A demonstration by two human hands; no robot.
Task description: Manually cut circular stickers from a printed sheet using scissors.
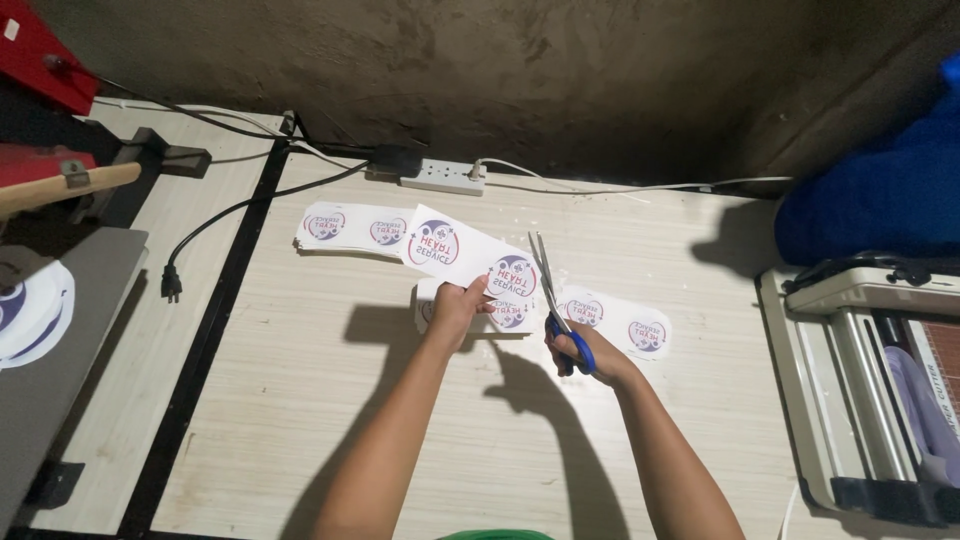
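Note:
My left hand point(457, 303) grips the lower edge of a white printed sheet point(455, 247) bearing two round red-and-blue logos, lifted above the table. My right hand point(588, 355) holds blue-handled scissors point(556, 305); their blades point up and away, at the sheet's right end beside the second logo. Under the sheet lies a small stack of similar printed pieces point(505, 315). A cut strip with two logos point(615, 322) rests on the table just right of the scissors.
Another stack of logo sheets point(350, 228) lies at the back left. A white power strip point(442, 177) and cables run along the wall. A heat press point(50, 260) stands at left, a paper trimmer point(880, 380) at right, blue cloth point(880, 200) behind it.

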